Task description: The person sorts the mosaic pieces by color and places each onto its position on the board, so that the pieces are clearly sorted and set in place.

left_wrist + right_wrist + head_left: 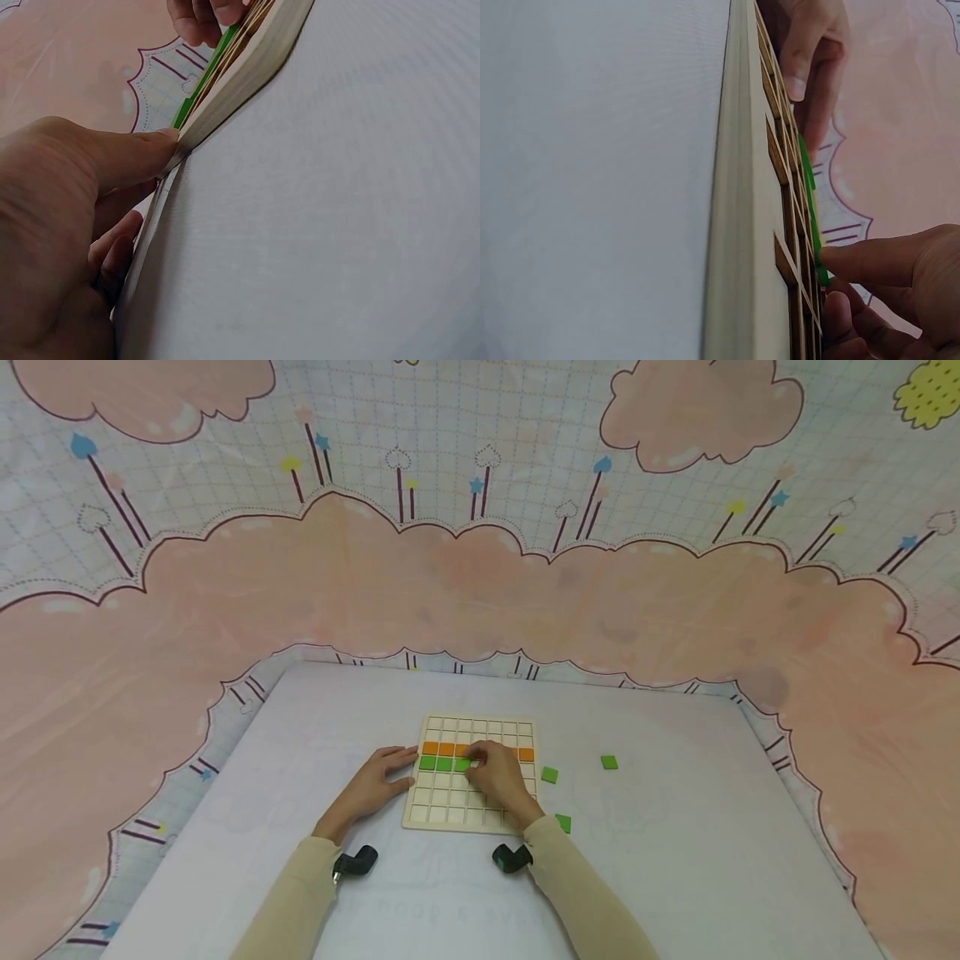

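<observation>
A square wooden grid board (438, 816) lies on the white table. One row of it holds orange square tiles (430, 748), partly covered by my right hand. In the row just nearer to me sit green square tiles (427, 763). My right hand (497, 775) reaches over the board, its thumb and fingers pinching a green tile (823, 264) at the right end of the green ones. My left hand (377, 785) rests against the board's left edge with fingers fairly straight; in the left wrist view its thumb (142, 154) touches the edge.
Loose green tiles lie right of the board: one close to its edge (550, 775), another farther right (609, 762), and a third beside the right sleeve (564, 823). A patterned pink and white cloth (480, 585) surrounds the table (675, 827). Black wrist cameras (512, 858) stick out from both sleeves.
</observation>
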### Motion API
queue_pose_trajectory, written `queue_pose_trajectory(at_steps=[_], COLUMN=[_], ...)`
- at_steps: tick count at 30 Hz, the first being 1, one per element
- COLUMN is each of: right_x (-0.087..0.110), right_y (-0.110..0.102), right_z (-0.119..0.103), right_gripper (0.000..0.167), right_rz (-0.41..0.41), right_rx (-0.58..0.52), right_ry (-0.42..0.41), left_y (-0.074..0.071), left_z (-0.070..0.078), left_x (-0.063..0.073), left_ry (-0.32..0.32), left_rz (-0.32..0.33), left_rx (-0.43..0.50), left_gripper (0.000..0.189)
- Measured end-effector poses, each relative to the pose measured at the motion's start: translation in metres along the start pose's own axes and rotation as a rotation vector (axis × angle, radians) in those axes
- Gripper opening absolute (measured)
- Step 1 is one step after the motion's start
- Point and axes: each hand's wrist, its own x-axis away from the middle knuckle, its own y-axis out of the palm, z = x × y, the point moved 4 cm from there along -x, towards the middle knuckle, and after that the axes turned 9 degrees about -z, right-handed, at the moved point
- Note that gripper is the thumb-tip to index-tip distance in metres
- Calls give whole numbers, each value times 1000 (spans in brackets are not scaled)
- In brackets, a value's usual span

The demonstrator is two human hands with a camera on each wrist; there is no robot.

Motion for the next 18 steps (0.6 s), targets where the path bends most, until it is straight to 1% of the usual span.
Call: queue_pose_trajectory(at_steps=[4, 10, 18], right_x=[-1, -1, 1], right_y=[1, 1, -2], right_z=[0, 0, 1], right_gripper=[22, 21, 22], right_rz=[5, 10, -8], right_rx=[11, 33, -34], right_ry=[-11, -5, -7], left_y=[1, 0, -1], left_z=[-1, 0, 1], left_x=[-1, 0, 0], left_ry=[0, 0, -9], left_rz=[4, 1, 2], left_rx=[-6, 3, 10], left_gripper=[53, 52, 52])
